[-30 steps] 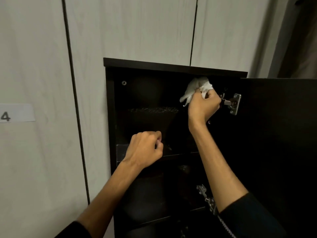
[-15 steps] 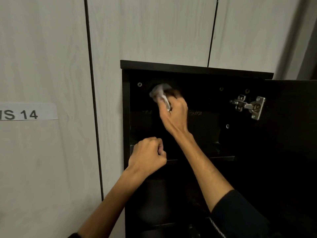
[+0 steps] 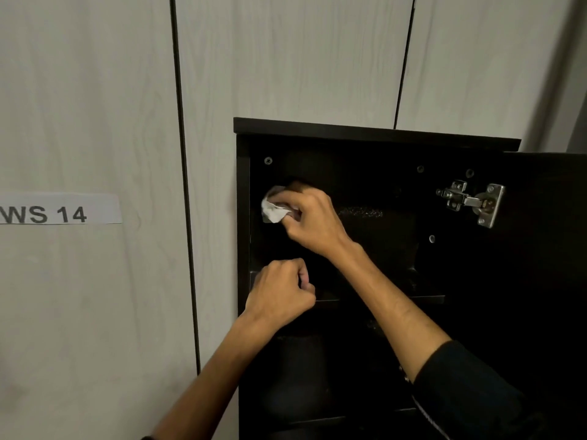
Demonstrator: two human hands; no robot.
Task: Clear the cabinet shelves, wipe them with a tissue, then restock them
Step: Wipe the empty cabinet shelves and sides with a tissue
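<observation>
Since a moment ago the right hand (image 3: 313, 222), pinching the tissue (image 3: 272, 208), has slid left in the cabinet (image 3: 374, 134) and is mid-wipe, the left hand (image 3: 281, 293) is curled up holding nothing, and next it likely needs to rub the lower shelf (image 3: 425, 300).

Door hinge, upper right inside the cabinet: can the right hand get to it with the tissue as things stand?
Probably yes. The right hand holds the tissue at the compartment's left side, and the space across to the hinge looks unobstructed.

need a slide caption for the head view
Right hand wipes the open dark cabinet's upper-left interior with a tissue; left hand fisted below.
</observation>
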